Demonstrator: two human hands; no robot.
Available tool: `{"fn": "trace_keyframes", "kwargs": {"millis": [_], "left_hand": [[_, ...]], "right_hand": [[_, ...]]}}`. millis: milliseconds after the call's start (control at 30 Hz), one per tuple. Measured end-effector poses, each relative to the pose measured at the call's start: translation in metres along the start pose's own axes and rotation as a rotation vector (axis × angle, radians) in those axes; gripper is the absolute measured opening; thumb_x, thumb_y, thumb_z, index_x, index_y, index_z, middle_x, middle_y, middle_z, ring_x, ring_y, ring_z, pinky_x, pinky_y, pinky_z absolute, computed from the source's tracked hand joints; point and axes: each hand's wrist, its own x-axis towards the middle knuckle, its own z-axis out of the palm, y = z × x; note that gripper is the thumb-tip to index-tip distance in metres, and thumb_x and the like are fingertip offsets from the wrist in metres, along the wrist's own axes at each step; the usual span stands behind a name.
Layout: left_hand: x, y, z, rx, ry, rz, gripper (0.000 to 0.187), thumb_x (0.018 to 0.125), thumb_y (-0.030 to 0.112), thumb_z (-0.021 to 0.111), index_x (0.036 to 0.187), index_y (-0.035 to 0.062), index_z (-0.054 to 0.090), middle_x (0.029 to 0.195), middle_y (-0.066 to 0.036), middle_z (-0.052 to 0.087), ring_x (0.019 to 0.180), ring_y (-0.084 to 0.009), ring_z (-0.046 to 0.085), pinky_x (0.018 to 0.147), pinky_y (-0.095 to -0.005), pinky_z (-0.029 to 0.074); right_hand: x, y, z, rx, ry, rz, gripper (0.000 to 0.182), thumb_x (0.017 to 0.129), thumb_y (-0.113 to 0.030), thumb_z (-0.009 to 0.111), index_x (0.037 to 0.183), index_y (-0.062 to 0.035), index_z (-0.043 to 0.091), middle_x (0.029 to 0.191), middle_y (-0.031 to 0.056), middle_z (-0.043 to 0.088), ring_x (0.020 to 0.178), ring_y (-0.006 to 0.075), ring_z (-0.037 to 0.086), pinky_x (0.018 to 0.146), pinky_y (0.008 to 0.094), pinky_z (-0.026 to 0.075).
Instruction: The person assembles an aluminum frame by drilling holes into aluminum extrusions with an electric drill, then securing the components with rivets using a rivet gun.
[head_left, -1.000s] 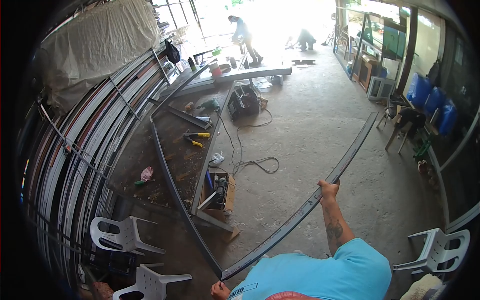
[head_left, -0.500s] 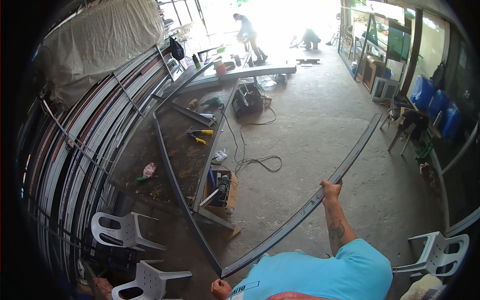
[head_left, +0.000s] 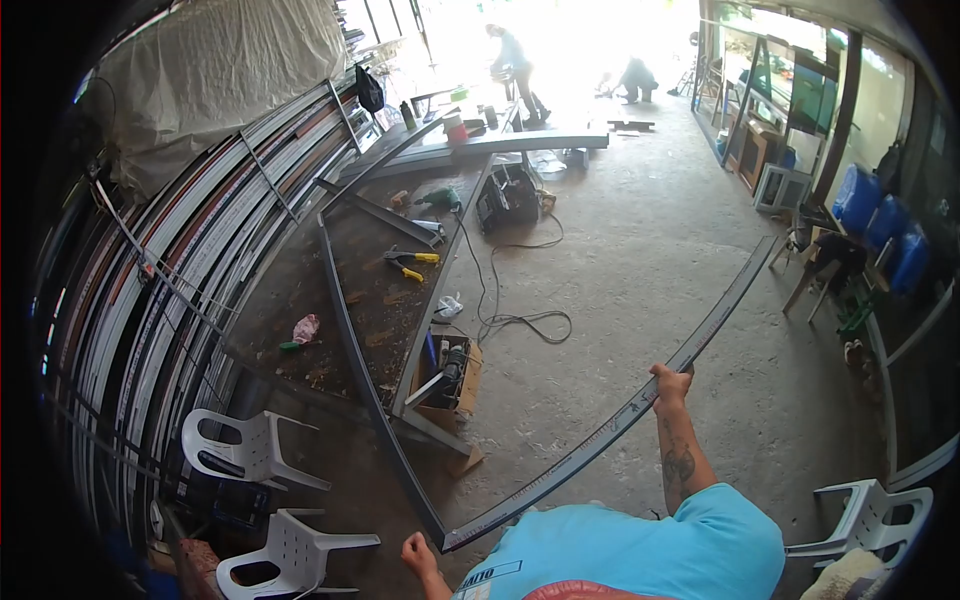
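Note:
My right hand (head_left: 672, 386) is wrapped around one long side of a dark grey metal frame (head_left: 585, 455), holding it off the floor. Printed marks run along that side's face. Two sides meet at a corner close to my body; the other long side (head_left: 362, 370) slopes away and lies over the worktable (head_left: 290, 385). Just left of the corner is my left hand (head_left: 416, 552), its fingers curled closed and apart from the frame. Whatever is inside those fingers, if anything, is hidden.
On the worktable lie yellow-handled pliers (head_left: 412, 262), a green drill (head_left: 440, 199) and a pink cloth (head_left: 305, 328). A cardboard box of tools (head_left: 465, 380) stands beside it. White chairs (head_left: 245, 448) are at both sides. Cable (head_left: 535, 325) crosses the floor. Two people are in the background.
My left hand has moved up and left, from just below the frame's corner to beside it. My right hand keeps its hold. The whole view has shifted slightly.

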Motion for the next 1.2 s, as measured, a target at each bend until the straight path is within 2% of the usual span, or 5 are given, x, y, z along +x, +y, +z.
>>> {"fn": "trace_keyframes", "kwargs": {"millis": [67,600,800,1033,1200], "left_hand": [[0.026,0.003,0.016,-0.297,-0.086,-0.269,0.040,0.088,0.037,0.064,0.102,-0.0001,0.064,0.095,-0.009,0.065,0.089,-0.0210,0.060,0.080,-0.0340,0.047],[0.156,0.085,0.069,-0.339,-0.515,-0.368,0.082,0.082,0.051,0.068,0.130,-0.0095,0.042,0.134,-0.022,0.046,0.123,-0.0331,0.045,0.101,-0.0430,0.038],[0.228,0.084,0.082,-0.631,-0.670,-0.465,0.055,0.075,0.059,0.070,0.085,0.0063,0.059,0.071,-0.005,0.060,0.060,-0.0209,0.060,0.057,-0.0368,0.052],[0.295,0.078,0.102,-0.621,-0.712,-0.526,0.074,0.069,0.059,0.076,0.108,0.0003,0.056,0.080,-0.009,0.062,0.065,-0.0216,0.063,0.051,-0.0386,0.054],[0.308,0.089,0.103,-0.678,-0.719,-0.536,0.058,0.069,0.045,0.081,0.096,-0.0024,0.062,0.075,-0.009,0.063,0.061,-0.0208,0.063,0.050,-0.0378,0.053]], "right_hand": [[0.002,0.001,0.000,0.003,-0.003,-0.003,0.084,0.063,0.007,0.066,0.136,0.0040,0.025,0.112,0.0164,0.047,0.099,0.0256,0.051,0.085,0.0386,0.046],[0.005,0.013,0.004,0.047,0.032,-0.143,0.069,0.061,0.006,0.067,0.123,0.0031,0.037,0.096,0.0120,0.052,0.081,0.0208,0.054,0.066,0.0366,0.049],[0.020,0.031,0.008,0.019,-0.011,-0.039,0.070,0.062,0.006,0.067,0.124,0.0017,0.035,0.098,0.0121,0.052,0.080,0.0216,0.054,0.069,0.0377,0.049],[-0.025,0.008,0.022,-0.064,-0.018,-0.058,0.055,0.066,0.005,0.066,0.113,0.0024,0.038,0.088,0.0089,0.048,0.071,0.0186,0.050,0.062,0.0378,0.049],[-0.029,0.002,0.021,-0.125,-0.012,-0.108,0.047,0.065,0.001,0.067,0.106,0.0011,0.044,0.082,0.0054,0.047,0.066,0.0162,0.047,0.056,0.0343,0.044]]}}
